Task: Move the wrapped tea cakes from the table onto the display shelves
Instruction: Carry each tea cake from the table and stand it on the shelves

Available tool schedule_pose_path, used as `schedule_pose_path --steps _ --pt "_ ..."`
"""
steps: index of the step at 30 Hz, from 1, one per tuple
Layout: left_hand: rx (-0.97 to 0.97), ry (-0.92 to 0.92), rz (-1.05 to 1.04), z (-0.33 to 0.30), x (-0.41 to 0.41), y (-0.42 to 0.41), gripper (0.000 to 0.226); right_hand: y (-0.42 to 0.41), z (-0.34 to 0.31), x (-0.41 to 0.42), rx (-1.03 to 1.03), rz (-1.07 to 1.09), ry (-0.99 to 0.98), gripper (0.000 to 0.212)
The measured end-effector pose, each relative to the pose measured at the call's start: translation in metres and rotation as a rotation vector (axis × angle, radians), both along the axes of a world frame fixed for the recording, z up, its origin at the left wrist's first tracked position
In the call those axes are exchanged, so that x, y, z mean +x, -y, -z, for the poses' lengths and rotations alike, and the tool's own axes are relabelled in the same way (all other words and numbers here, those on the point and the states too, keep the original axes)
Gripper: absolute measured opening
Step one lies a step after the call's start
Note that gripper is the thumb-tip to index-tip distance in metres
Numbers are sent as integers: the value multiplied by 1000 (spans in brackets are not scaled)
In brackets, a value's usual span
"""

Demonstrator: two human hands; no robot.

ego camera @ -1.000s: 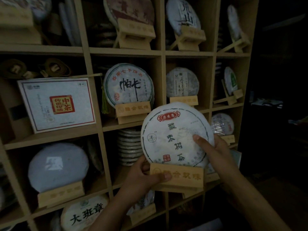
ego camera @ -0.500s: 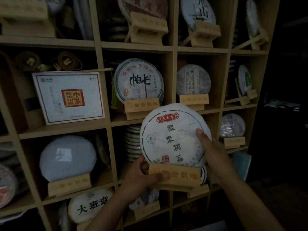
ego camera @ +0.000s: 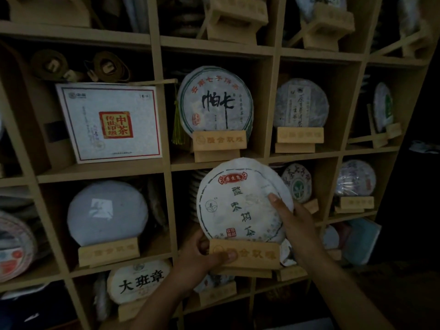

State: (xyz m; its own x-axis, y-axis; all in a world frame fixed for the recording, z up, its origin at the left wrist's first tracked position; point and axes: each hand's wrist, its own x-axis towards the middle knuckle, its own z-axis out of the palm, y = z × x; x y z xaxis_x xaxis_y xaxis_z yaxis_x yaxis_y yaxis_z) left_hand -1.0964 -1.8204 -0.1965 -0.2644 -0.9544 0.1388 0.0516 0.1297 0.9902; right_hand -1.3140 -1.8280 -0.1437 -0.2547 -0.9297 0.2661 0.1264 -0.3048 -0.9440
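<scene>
Shelves; hands gripping tea cake.

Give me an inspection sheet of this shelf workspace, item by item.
Surface: wooden cubby shelf unit, dimly lit.
Job's things: round white paper-wrapped tea cake upright on a light wooden stand, held before a middle cubby.
Clutter: white square box with red seal; other wrapped cakes on stands.
Grippers: left hand grips the stand; right hand steadies the cake.
Cables: nothing seen.
Surroundings: dark room at right.
</scene>
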Motion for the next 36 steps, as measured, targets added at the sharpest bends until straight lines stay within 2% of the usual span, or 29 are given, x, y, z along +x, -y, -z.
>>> schedule_pose_path --steps 3,7,10,15,23,28,31,36 --pt "8 8 -10 9 4 11 71 17 17 3 116 -22 150 45" --pt "72 44 -30 20 14 30 66 23 50 9 124 -77 101 36" --pt "123 91 -12 29 22 44 61 32 63 15 162 -81 94 41" --pt "204 80 -74 43 32 65 82 56 75 29 188 -93 126 41" --pt "174 18 -143 51 39 95 74 93 74 42 144 -107 90 39" --pt "141 27 -196 59 39 108 50 108 81 46 137 -116 51 39" --pt "133 22 -259 63 39 114 48 118 86 52 141 -110 28 35" --pt "114 130 -349 66 31 121 56 126 98 59 151 -115 2 33"
